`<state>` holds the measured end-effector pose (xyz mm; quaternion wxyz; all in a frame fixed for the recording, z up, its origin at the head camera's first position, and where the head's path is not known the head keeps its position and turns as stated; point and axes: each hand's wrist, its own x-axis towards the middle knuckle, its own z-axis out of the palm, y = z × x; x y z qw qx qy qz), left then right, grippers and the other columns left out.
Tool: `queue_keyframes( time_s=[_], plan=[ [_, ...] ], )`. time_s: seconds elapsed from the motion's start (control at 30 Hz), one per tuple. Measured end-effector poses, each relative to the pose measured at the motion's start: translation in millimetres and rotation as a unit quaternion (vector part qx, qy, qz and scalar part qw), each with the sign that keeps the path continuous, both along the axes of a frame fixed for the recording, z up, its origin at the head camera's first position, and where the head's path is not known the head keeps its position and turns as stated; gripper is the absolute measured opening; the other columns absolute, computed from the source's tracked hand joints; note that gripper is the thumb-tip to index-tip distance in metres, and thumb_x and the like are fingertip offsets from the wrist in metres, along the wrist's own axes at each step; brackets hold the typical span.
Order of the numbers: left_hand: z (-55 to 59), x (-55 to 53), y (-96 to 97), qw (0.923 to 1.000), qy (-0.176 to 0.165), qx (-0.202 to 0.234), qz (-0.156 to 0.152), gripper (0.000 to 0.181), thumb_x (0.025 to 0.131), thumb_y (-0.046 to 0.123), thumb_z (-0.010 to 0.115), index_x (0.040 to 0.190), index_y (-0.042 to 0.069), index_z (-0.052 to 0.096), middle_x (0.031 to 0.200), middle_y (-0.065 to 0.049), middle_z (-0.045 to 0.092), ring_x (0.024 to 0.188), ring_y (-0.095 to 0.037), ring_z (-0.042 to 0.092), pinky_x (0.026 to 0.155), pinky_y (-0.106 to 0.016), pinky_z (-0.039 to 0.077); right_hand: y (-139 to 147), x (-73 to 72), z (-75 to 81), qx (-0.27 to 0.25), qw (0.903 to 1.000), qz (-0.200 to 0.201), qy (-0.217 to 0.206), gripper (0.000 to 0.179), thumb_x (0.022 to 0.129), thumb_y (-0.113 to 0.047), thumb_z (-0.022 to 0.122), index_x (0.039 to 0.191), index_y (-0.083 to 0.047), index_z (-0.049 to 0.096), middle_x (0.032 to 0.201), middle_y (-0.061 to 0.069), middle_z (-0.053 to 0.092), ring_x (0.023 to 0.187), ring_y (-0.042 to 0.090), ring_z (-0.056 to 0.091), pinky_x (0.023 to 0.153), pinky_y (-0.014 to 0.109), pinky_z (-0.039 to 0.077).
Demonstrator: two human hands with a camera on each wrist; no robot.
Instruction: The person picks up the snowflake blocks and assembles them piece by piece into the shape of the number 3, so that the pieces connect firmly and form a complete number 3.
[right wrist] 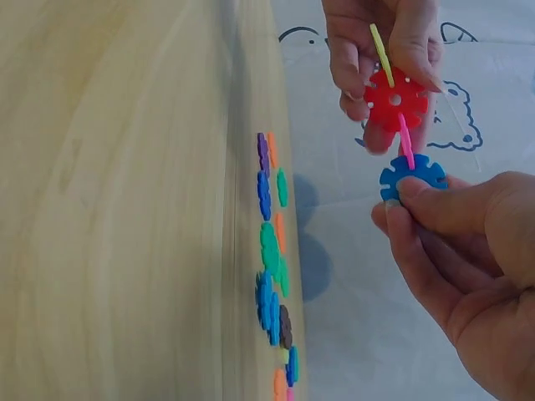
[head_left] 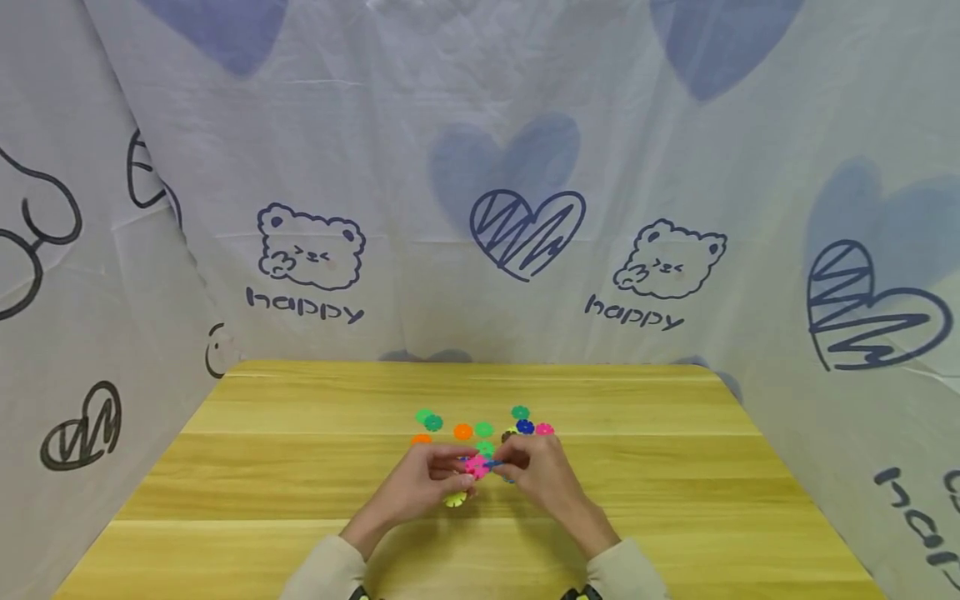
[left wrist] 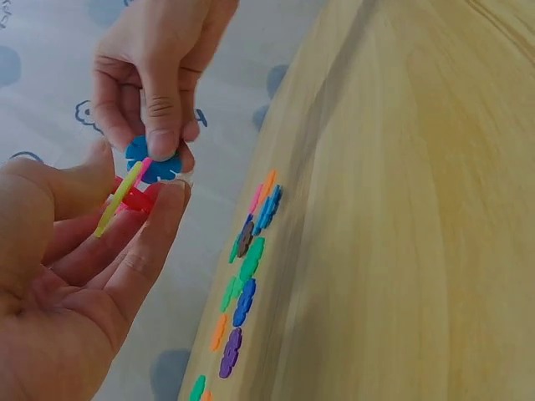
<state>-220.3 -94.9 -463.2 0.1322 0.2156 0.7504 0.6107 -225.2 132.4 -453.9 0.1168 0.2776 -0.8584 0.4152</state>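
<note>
Between the hands is a short chain of notched plastic discs slotted together. Its red disc (right wrist: 397, 102) has a yellow disc (right wrist: 381, 52) on one side and a pink disc (right wrist: 405, 138) on the other, both edge-on in the right wrist view. A blue disc (right wrist: 425, 171) joins the pink one at the end. My left hand (head_left: 420, 483) holds the chain by the red disc, thumb on one face and fingers behind. Thumb and fingertips of my right hand (head_left: 546, 477) pinch the blue disc. In the head view the fingers partly hide the chain.
Loose discs lie on the wooden table (head_left: 637, 450) beyond the hands, among them an orange disc (head_left: 462, 432), a green disc (head_left: 483, 429), a dark blue disc (head_left: 525, 427) and a purple disc (left wrist: 231, 352). A printed white cloth (head_left: 405, 167) hangs behind and at both sides.
</note>
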Motion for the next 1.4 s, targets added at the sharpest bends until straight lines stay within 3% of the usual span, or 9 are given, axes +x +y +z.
queue_keyframes(
  time_s=[0.23, 0.47, 0.67, 0.8, 1.03, 1.4],
  plan=[
    [-0.8, 2.6, -5.0, 0.9999, -0.017, -0.002, 0.003, 0.048, 0.099, 0.014, 0.070, 0.141, -0.005, 0.056, 0.119, -0.031, 0.070, 0.100, -0.035, 0.077, 0.084, -0.025, 0.062, 5.2, -3.6, -1.4, 0.000, 0.9993, 0.021, -0.032, 0.005, 0.088, -0.003, 0.080, 0.090, -0.005, 0.076, 0.084, 0.008, 0.078, 0.074, 0.011, 0.072, 0.068, 0.017, 0.058],
    [0.5, 4.9, -6.3, 0.9997, -0.024, -0.003, 0.004, 0.048, 0.098, 0.014, 0.071, 0.141, -0.003, 0.056, 0.122, -0.031, 0.068, 0.104, -0.042, 0.074, 0.083, -0.027, 0.062, 6.4, -4.4, -1.8, -0.007, 0.9994, 0.017, -0.028, 0.005, 0.087, -0.002, 0.080, 0.089, -0.005, 0.077, 0.084, 0.008, 0.078, 0.071, 0.009, 0.071, 0.066, 0.018, 0.058],
    [2.1, 5.5, -7.5, 0.9995, -0.029, -0.011, 0.009, 0.051, 0.097, 0.022, 0.073, 0.141, 0.000, 0.057, 0.122, -0.023, 0.070, 0.104, -0.040, 0.074, 0.085, -0.029, 0.062, 4.1, -4.1, -1.2, -0.006, 0.9997, 0.010, -0.020, 0.005, 0.087, -0.001, 0.080, 0.088, -0.006, 0.078, 0.084, 0.007, 0.078, 0.071, 0.009, 0.071, 0.065, 0.017, 0.058],
    [1.0, 3.4, -6.8, 0.9995, -0.016, -0.020, 0.021, 0.046, 0.100, 0.030, 0.069, 0.136, 0.002, 0.062, 0.116, -0.017, 0.074, 0.102, -0.038, 0.075, 0.083, -0.026, 0.061, 1.6, -4.2, -0.9, -0.003, 0.9996, 0.018, -0.019, 0.005, 0.087, 0.000, 0.079, 0.088, -0.004, 0.078, 0.083, 0.008, 0.077, 0.072, 0.011, 0.072, 0.066, 0.018, 0.058],
    [-0.9, 1.0, -2.1, 0.9993, 0.018, -0.023, 0.024, 0.038, 0.102, 0.027, 0.066, 0.130, 0.002, 0.067, 0.110, -0.026, 0.075, 0.092, -0.032, 0.076, 0.078, -0.026, 0.061, -2.0, -7.1, -3.6, -0.011, 0.9989, 0.042, -0.017, 0.006, 0.088, -0.008, 0.080, 0.086, -0.003, 0.078, 0.083, 0.008, 0.078, 0.071, 0.011, 0.072, 0.065, 0.018, 0.058],
    [-5.8, -0.3, 2.2, 0.9994, 0.007, 0.000, 0.034, 0.024, 0.099, 0.018, 0.070, 0.115, 0.000, 0.075, 0.101, -0.030, 0.075, 0.075, -0.014, 0.073, 0.069, -0.023, 0.060, -2.8, -8.9, -5.6, -0.013, 0.9985, 0.047, -0.023, 0.003, 0.087, -0.006, 0.081, 0.086, -0.005, 0.077, 0.084, 0.008, 0.078, 0.072, 0.009, 0.071, 0.068, 0.019, 0.059]
  ],
)
